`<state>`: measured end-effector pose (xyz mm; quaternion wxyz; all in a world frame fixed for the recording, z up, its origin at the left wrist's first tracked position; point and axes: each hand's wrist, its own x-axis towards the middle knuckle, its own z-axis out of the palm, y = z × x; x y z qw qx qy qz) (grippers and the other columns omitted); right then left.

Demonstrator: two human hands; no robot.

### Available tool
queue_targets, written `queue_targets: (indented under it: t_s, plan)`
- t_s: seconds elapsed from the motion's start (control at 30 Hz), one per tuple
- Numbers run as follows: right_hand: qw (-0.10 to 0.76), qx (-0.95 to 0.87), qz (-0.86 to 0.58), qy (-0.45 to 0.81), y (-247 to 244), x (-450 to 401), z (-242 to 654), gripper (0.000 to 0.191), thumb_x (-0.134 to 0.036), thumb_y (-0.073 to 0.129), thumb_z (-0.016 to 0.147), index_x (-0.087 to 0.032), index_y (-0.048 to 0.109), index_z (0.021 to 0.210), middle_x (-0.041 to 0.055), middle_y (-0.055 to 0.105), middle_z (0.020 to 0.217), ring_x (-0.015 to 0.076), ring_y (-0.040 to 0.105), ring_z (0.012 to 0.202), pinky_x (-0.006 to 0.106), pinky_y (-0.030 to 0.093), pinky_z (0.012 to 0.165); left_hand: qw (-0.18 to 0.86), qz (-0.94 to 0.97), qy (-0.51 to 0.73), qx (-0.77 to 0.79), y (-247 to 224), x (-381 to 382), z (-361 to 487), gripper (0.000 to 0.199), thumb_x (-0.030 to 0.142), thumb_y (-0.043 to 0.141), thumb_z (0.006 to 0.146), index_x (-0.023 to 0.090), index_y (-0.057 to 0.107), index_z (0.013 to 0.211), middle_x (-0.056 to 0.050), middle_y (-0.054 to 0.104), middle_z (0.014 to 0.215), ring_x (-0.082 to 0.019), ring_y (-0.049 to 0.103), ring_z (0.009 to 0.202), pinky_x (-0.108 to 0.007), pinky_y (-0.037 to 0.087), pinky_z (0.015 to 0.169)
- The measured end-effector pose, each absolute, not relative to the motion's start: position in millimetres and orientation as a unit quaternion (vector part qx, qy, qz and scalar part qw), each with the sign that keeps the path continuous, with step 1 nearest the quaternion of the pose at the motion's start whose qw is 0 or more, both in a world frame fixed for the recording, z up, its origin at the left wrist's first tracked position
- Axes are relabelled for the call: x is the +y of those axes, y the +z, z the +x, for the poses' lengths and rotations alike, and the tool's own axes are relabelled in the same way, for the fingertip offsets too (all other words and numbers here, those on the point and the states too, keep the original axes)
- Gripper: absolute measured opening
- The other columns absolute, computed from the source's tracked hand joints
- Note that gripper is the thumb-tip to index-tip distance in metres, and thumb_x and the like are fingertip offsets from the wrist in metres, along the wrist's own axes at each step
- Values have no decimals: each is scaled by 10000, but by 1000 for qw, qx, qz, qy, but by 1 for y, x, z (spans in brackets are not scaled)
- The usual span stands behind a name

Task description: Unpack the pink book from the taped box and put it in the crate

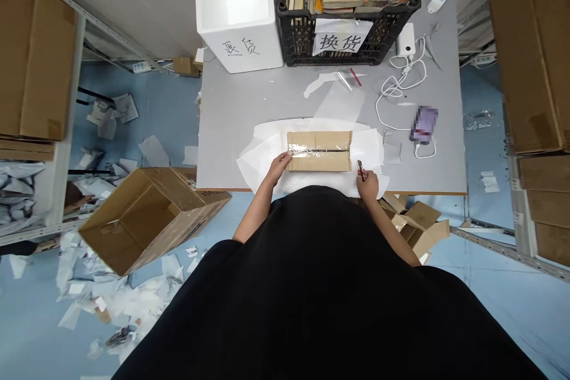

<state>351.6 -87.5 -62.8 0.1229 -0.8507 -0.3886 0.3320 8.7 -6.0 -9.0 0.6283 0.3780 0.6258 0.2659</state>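
Left hand (279, 167): fingers (287, 155) together and laid flat on the near left corner of a taped cardboard parcel (319, 151), not clamped. Right hand (367, 185): fingers (370, 177) closed around a small cutter (360, 170), its tip just beside the parcel's right end and not touching it. The parcel lies flat, a strip of clear tape (318, 150) along its dark central seam, on a crumpled white plastic sheet (260, 160) that hangs over the near edge of the grey worktop (227, 130). The person's black-clad torso (312, 285) stands at that edge. Grey surface stretches between the sheet and a black plastic crate (303, 41) of books at the far edge, with loose film scraps (333, 92) between them. To the right, near the parcel, lie a white charging cable (392, 107) and a pixelated phone (424, 124). Beyond the left edge, an open cardboard box (146, 219) lies tipped on the floor
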Motion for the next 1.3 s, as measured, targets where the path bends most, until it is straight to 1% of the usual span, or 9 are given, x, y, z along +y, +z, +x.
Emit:
queue_targets:
  t_s: [0.1, 0.3, 0.47, 0.63, 0.7, 0.83, 0.93, 1.0, 1.3]
  plan:
    - [47, -404, -871, 276, -72, -102, 356, 530, -367, 497, 845, -80, 515, 1291, 183, 492, 1274, 252, 448, 1206, 380, 370, 1099, 630, 384, 264, 621, -5, -10, 13, 717, 557, 740, 758, 203, 580, 1361, -102, 616, 1370, -271, 581, 1236, -372, 480, 1060]
    - [-13, -419, -858, 298, -80, -98, 362, 415, -347, 502, 850, -106, 511, 1187, 161, 473, 1240, 218, 468, 1121, 351, 392, 1050, 614, 397, 260, 631, 1, -6, 16, 629, 504, 726, 779, 186, 612, 1310, -94, 636, 1337, -261, 607, 1187, -374, 498, 1042]
    - [63, -445, -842, 298, -67, -84, 378, 308, -346, 498, 819, -124, 483, 1032, 99, 542, 1041, 139, 483, 878, 268, 435, 875, 611, 408, 248, 632, 0, -4, 14, 637, 503, 741, 767, 182, 614, 1302, -104, 649, 1308, -260, 625, 1148, -370, 514, 1005]
    - [172, -502, -802, 273, -4, -47, 396, 444, -427, 469, 891, -148, 461, 1237, 61, 624, 970, 129, 564, 805, 240, 446, 815, 604, 423, 238, 632, -5, -5, 13, 651, 522, 747, 756, 187, 617, 1299, -103, 665, 1268, -264, 632, 1122, -375, 515, 985]
    - [172, -570, -755, 276, 33, -29, 387, 458, -443, 443, 936, -173, 461, 1305, 54, 645, 982, 121, 599, 810, 226, 450, 819, 598, 425, 240, 636, -7, -5, 13, 654, 528, 749, 751, 191, 619, 1296, -100, 659, 1275, -265, 628, 1124, -376, 510, 986]
    - [6, -740, -628, 242, 96, 3, 332, 406, -419, 408, 990, -237, 520, 1335, 77, 650, 1085, 151, 624, 909, 222, 440, 808, 593, 422, 250, 639, -10, -7, 15, 655, 534, 746, 744, 197, 619, 1291, -98, 622, 1337, -265, 604, 1163, -378, 495, 999]
    - [-156, -812, -537, 167, 118, 19, 280, 393, -313, 346, 1003, -245, 533, 1342, 115, 630, 1110, 183, 622, 938, 251, 438, 817, 590, 421, 262, 637, -14, -7, 17, 658, 529, 754, 732, 192, 625, 1282, -104, 619, 1341, -263, 592, 1176, -371, 482, 1014]
    - [-222, -832, -489, 139, 125, 28, 253, 413, -250, 315, 997, -218, 527, 1350, 140, 624, 1086, 186, 621, 939, 267, 442, 843, 585, 422, 267, 639, -17, -6, 19, 656, 526, 757, 725, 193, 631, 1276, -101, 621, 1338, -261, 585, 1183, -370, 468, 1034]
    - [-271, -858, -421, 115, 123, 44, 206, 409, -191, 301, 972, -95, 533, 1295, 198, 629, 1014, 198, 630, 966, 278, 470, 873, 582, 414, 285, 639, -24, -5, 21, 659, 511, 781, 696, 193, 641, 1256, -97, 628, 1307, -272, 584, 1165, -388, 472, 1024]
